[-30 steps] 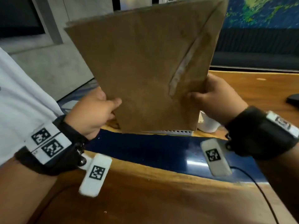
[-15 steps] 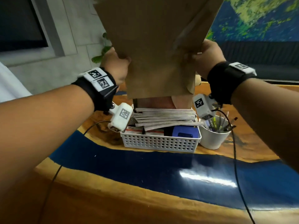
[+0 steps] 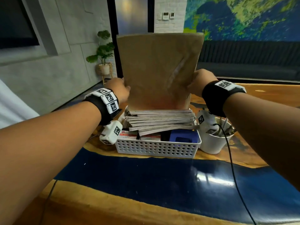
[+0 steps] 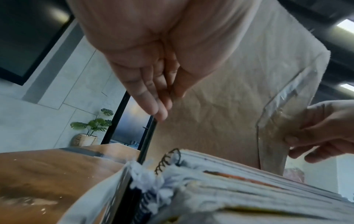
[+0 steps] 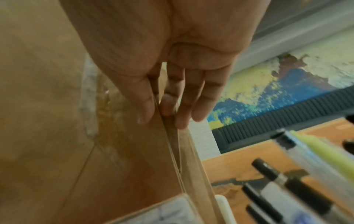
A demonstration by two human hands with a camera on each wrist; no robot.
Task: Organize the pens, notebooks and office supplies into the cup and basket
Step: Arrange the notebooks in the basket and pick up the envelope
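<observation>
A large brown notebook (image 3: 159,70) with a strip of clear tape stands upright, its lower edge down behind the stack of spiral notebooks (image 3: 160,120) in the white perforated basket (image 3: 155,148). My left hand (image 3: 119,90) pinches its left edge, thumb in front, fingers (image 4: 153,97) behind. My right hand (image 3: 201,82) pinches the right edge (image 5: 172,136) the same way. A white cup (image 3: 214,143) with pens (image 5: 277,178) stands right of the basket. Whether the brown notebook's bottom touches the basket floor is hidden.
The basket also holds a blue object (image 3: 183,135) and red-and-white boxes (image 3: 128,134) under the stack. It sits on a wooden table with a blue resin band (image 3: 146,179). A cable (image 3: 233,176) runs from my right wrist. A potted plant (image 3: 103,56) stands by the wall.
Both hands carried the brown notebook away from my face, out over the basket, then down. Its lower edge now sits behind the notebook stack.
</observation>
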